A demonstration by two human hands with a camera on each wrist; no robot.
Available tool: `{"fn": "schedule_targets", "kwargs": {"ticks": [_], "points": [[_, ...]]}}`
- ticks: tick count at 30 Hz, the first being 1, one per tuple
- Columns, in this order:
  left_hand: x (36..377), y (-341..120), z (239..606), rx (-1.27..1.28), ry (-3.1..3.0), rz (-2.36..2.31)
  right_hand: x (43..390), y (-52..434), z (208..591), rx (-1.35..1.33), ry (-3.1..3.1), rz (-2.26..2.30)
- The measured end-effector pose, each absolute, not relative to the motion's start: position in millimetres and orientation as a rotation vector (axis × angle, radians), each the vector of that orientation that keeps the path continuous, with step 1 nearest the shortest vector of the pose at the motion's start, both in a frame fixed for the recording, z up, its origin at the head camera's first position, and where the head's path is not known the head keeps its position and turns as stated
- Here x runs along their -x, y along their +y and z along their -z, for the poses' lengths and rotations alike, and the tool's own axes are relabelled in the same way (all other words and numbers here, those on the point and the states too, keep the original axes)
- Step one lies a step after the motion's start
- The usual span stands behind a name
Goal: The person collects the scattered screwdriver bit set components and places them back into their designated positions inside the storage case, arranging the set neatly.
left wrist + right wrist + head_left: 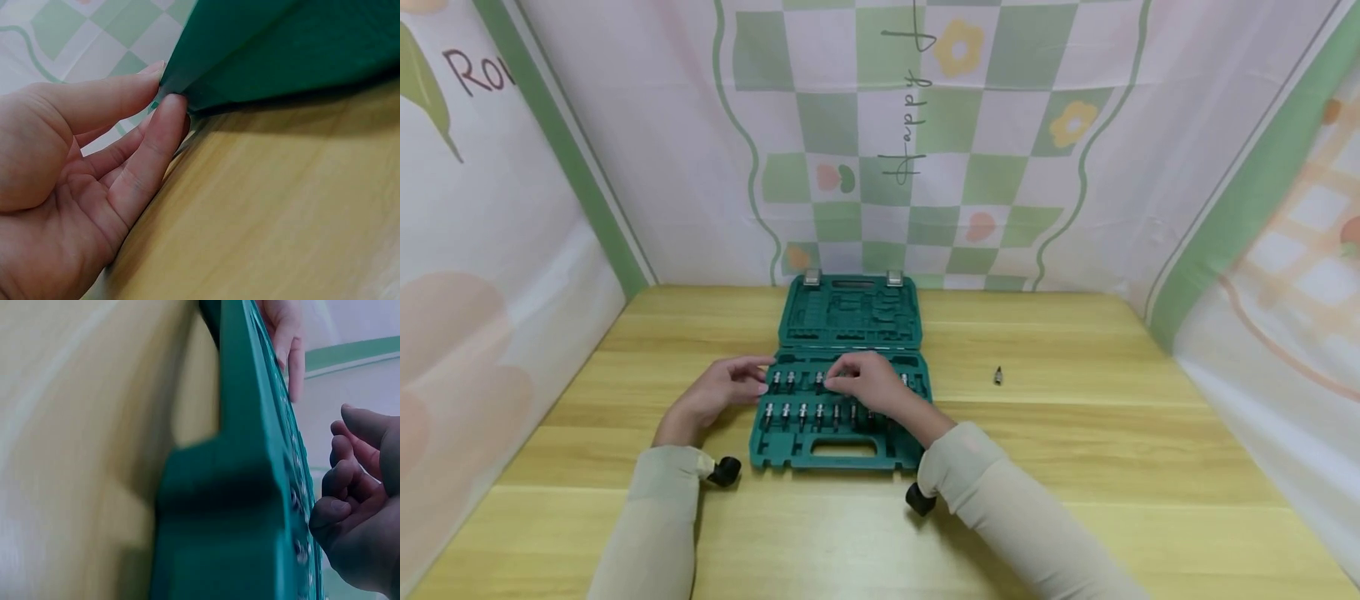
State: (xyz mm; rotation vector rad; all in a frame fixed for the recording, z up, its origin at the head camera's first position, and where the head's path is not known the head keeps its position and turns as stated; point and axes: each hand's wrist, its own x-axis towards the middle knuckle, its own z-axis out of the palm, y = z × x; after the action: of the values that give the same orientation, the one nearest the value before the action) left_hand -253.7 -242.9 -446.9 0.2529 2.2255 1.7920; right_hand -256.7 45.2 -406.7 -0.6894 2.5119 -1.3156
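A green tool case lies open on the table, its lid laid back. Rows of silver-and-dark bit sockets sit in its moulded slots. My left hand is at the case's left edge, and in the left wrist view its fingertips touch a corner of the green case wall. Over the upper row, my right hand has thumb and forefinger at a bit socket, pinching it. From the right wrist view, the right hand's other fingers are curled in; the pinched piece is hidden there.
One loose bit socket stands on the wooden table to the right of the case. Patterned fabric hangs behind the table and along both sides. Two metal latches top the lid.
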Motion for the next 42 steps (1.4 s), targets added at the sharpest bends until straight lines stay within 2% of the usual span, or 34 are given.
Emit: {"fn": "schedule_targets", "kwargs": {"ticks": [11, 42], "points": [[253, -242, 445, -0.253, 2.215, -1.799, 273, 87, 401, 0.695, 2.598, 1.304], [251, -241, 446, -0.275, 2.231, -1.8, 298, 186, 408, 0.392, 2.759, 1.237]]}}
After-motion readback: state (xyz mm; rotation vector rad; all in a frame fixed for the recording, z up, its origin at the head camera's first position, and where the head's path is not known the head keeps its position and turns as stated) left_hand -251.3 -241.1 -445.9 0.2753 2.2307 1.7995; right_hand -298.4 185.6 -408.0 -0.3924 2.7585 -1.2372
